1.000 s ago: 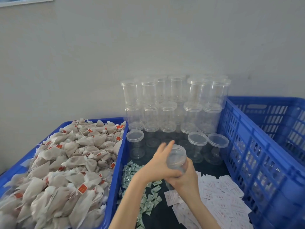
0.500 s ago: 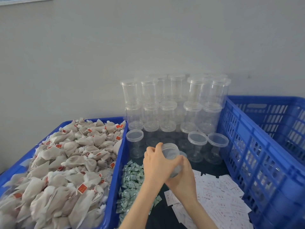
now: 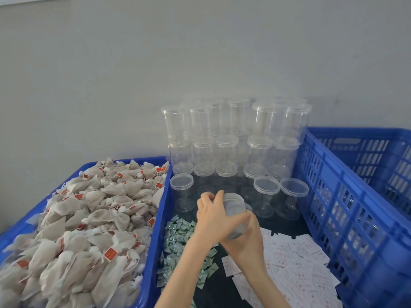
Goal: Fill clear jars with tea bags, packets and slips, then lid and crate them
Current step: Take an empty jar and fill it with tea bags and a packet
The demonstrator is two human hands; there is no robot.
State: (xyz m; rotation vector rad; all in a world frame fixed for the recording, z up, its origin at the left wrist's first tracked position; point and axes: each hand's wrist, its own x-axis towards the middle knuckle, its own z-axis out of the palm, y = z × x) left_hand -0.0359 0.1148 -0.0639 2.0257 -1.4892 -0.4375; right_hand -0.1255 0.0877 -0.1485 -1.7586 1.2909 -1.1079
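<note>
Head view: both hands are gripping one clear jar (image 3: 234,210) above the dark bench (image 3: 282,225); left hand (image 3: 216,216) fingers are curling round its rim, right hand (image 3: 246,238) is cupping its base

the left hand (image 3: 214,215) has curled over the jar (image 3: 233,207), fingers no longer raised.

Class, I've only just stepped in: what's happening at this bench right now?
A person is working a clear jar with both hands: the right hand grips its lower body, the left hand curls round its top. The jar looks empty. Tea bags fill a blue tray, green packets and white slips lie on the dark table, and lidded jars are stacked by the wall beside a blue crate.
</note>
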